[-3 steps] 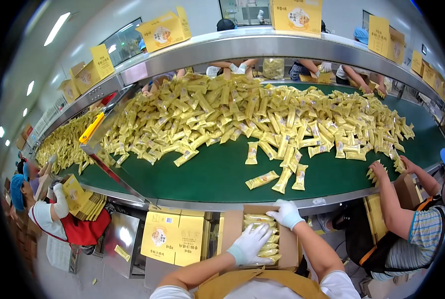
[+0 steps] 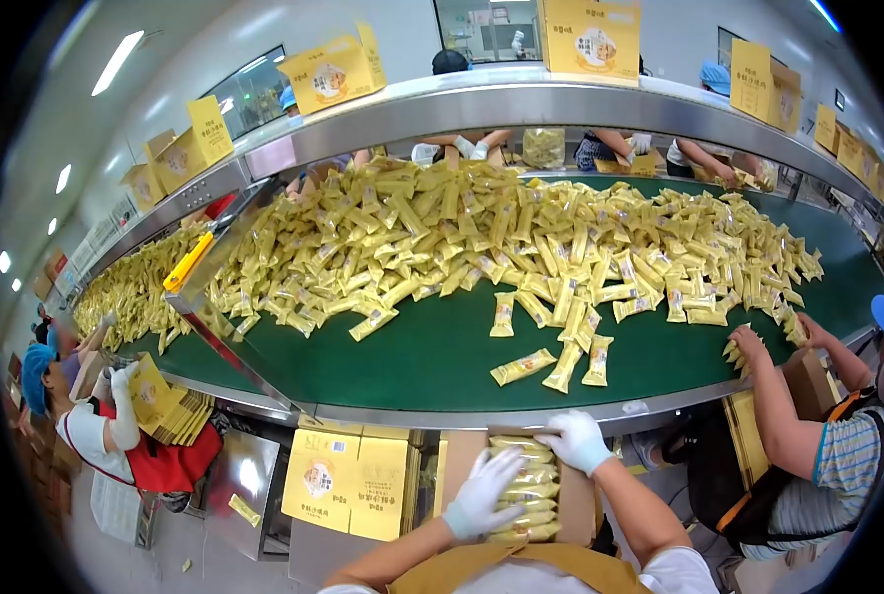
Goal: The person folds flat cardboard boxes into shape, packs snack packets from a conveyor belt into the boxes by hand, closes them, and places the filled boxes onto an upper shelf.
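Observation:
An open cardboard box [image 2: 579,510] stands in front of me, holding a row of yellow-wrapped snack packets [image 2: 529,492]. My left hand [image 2: 482,498], in a white glove, lies along the left side of the packets with its fingers apart, touching their ends. At the box's far right corner, my right hand [image 2: 579,442], also gloved, has its fingers bent over the rim. Its fingertips are partly hidden against the flap. Just beyond the box, several loose packets [image 2: 564,366] lie on the green conveyor belt [image 2: 412,366].
A large heap of packets [image 2: 412,228] covers the belt's far side. Folded yellow cartons [image 2: 348,475] stand left of my box. One co-worker [image 2: 125,426] is at left, another [image 2: 808,445] at right holding packets. A metal shelf [image 2: 482,109] with cartons spans above.
My left hand has slid slightly left, so more of the packets shows in the box. My right hand stays at the corner. The view has shifted a little.

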Tool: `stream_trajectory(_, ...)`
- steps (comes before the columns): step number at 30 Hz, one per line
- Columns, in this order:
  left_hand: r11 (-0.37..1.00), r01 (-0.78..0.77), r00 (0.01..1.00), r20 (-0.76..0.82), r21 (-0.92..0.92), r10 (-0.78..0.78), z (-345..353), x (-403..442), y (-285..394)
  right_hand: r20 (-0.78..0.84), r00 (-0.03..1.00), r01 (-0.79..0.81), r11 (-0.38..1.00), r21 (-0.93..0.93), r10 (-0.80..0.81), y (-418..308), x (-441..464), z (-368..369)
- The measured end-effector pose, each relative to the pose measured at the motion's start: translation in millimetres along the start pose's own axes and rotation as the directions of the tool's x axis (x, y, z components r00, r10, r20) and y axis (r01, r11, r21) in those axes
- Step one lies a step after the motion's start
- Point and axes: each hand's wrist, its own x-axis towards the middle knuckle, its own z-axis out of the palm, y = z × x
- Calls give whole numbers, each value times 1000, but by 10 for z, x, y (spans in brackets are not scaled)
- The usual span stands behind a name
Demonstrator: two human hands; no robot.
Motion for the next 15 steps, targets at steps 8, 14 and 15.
stream_trajectory(8,505,221,545,-324,-834,-774,44,-551,-653,-449,893,-22,998,-61,-8,-317,-125,-631)
stream_trajectory(14,277,505,748,254,-818,-614,457,-476,-589,-436,753,-460,868,186,493,-217,34,-453)
stream_trajectory(15,88,432,706,276,-897,-652,467,-306,-524,-407,773,-477,869,135,487,-204,58,-447)
